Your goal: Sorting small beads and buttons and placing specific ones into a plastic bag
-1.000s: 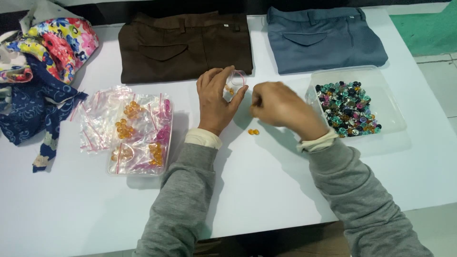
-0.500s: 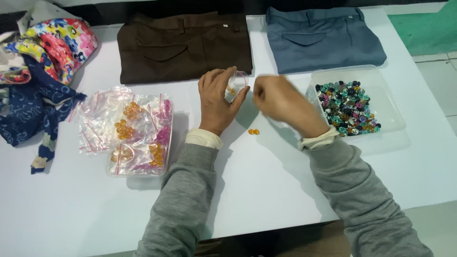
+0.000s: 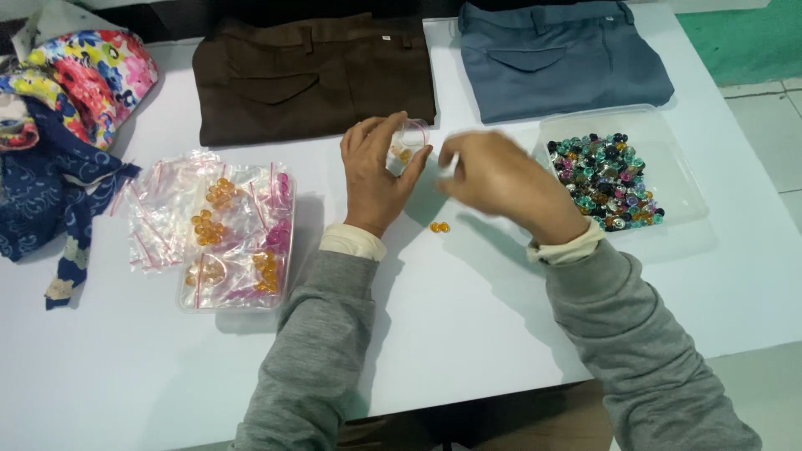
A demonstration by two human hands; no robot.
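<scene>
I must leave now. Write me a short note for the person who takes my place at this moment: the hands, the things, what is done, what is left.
Left hand: holds a small clear bag upright, a few orange beads inside.
Right hand: raised beside the bag, blurred; whether it grips anything cannot be told.
Things: two loose orange beads lie on the table below the hands. Tray of filled bags at left; tray of mixed beads at right.
Done: several bags already filled.
Left: the two loose beads are not in the bag; the bag looks open.

head view, looking down, near table [image 3: 468, 334]
</scene>
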